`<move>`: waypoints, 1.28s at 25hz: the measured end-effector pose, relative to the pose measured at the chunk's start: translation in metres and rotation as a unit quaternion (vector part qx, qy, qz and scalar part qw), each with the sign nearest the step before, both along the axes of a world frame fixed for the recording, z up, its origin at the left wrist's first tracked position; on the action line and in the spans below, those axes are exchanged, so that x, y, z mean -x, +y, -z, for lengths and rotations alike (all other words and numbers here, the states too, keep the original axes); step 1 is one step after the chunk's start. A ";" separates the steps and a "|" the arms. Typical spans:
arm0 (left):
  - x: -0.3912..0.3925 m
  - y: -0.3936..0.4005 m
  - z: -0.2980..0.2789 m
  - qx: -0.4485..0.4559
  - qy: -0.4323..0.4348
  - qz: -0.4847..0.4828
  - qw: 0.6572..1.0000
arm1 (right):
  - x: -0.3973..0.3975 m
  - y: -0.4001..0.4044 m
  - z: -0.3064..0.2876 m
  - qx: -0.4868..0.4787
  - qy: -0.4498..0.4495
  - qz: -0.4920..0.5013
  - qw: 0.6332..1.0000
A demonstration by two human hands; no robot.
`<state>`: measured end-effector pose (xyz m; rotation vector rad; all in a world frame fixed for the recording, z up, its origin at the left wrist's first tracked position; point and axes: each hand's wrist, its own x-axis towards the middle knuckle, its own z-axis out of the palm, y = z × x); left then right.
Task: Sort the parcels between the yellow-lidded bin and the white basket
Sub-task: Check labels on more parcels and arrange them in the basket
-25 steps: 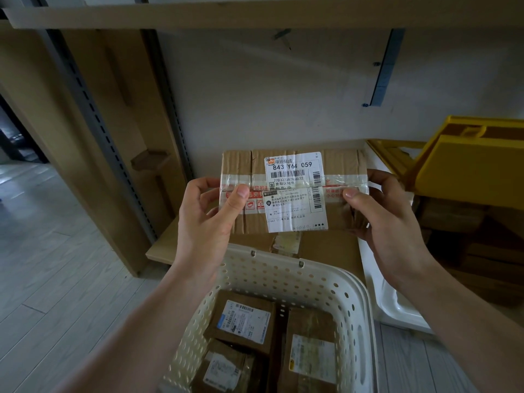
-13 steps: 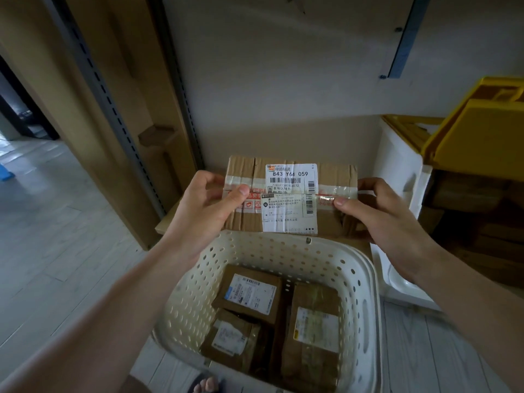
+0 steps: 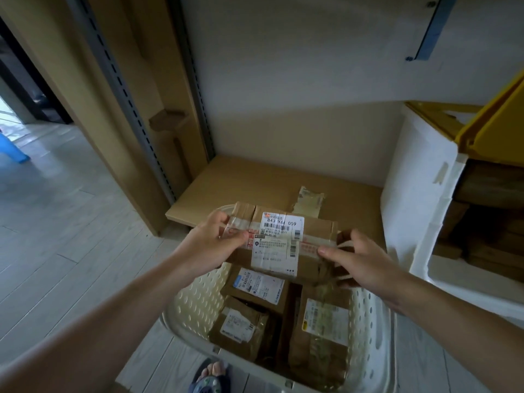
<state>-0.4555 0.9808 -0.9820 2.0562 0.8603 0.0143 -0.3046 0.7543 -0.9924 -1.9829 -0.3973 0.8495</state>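
I've lowered the parcel [image 3: 279,245] over the white basket [image 3: 195,302] — left hand [image 3: 211,245] and right hand [image 3: 358,258] gripping its ends — probably about to drop it in.

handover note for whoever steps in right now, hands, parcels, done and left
Left hand and right hand grip the ends of the held parcel, label up, over the far end of the white basket.
Done: three parcels lie inside the basket.
Left: set this one down. More boxes sit in the yellow-lidded bin to the right, lid open; sort those next.
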 end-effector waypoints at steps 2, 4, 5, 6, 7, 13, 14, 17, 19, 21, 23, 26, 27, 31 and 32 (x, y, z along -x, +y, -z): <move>-0.002 0.003 0.012 -0.029 0.022 0.003 0.999 | -0.001 0.008 0.017 0.007 0.083 0.004 0.997; -0.005 0.010 0.026 -0.072 0.049 0.011 0.996 | -0.002 0.016 0.034 0.016 0.146 0.009 0.989; -0.007 0.014 0.035 -0.084 0.069 0.020 0.994 | -0.003 0.020 0.043 0.022 0.160 0.008 0.987; -0.007 0.017 0.043 -0.089 0.093 0.033 0.991 | -0.003 0.024 0.051 0.031 0.164 0.006 0.986; -0.008 0.019 0.052 -0.093 0.118 0.049 0.987 | -0.003 0.027 0.059 0.043 0.162 0.003 0.986; -0.014 0.019 0.090 -0.080 0.230 0.109 0.964 | -0.005 0.045 0.098 0.100 0.156 -0.041 0.982; -0.016 0.020 0.093 -0.061 0.240 0.102 0.963 | -0.007 0.048 0.102 0.101 0.159 -0.041 0.981; -0.021 0.024 0.103 -0.027 0.230 0.077 0.970 | -0.010 0.058 0.116 0.106 0.157 -0.035 0.981; -0.024 0.025 0.107 -0.022 0.240 0.072 0.968 | -0.010 0.064 0.123 0.118 0.155 -0.046 0.980; -0.030 0.026 0.109 -0.029 0.248 0.070 0.966 | -0.009 0.069 0.128 0.131 0.153 -0.061 0.978; -0.033 0.026 0.110 -0.036 0.251 0.079 0.964 | -0.009 0.071 0.130 0.136 0.158 -0.061 0.976; -0.036 0.026 0.113 -0.015 0.253 0.074 0.965 | -0.013 0.073 0.130 0.125 0.166 -0.064 0.976; -0.036 0.024 0.114 -0.007 0.254 0.077 0.964 | -0.015 0.073 0.130 0.122 0.169 -0.069 0.976; -0.036 0.021 0.118 -0.026 0.275 0.101 0.956 | -0.019 0.070 0.131 0.129 0.148 -0.094 0.976; -0.037 0.022 0.116 -0.035 0.274 0.099 0.956 | -0.019 0.068 0.130 0.137 0.131 -0.105 0.976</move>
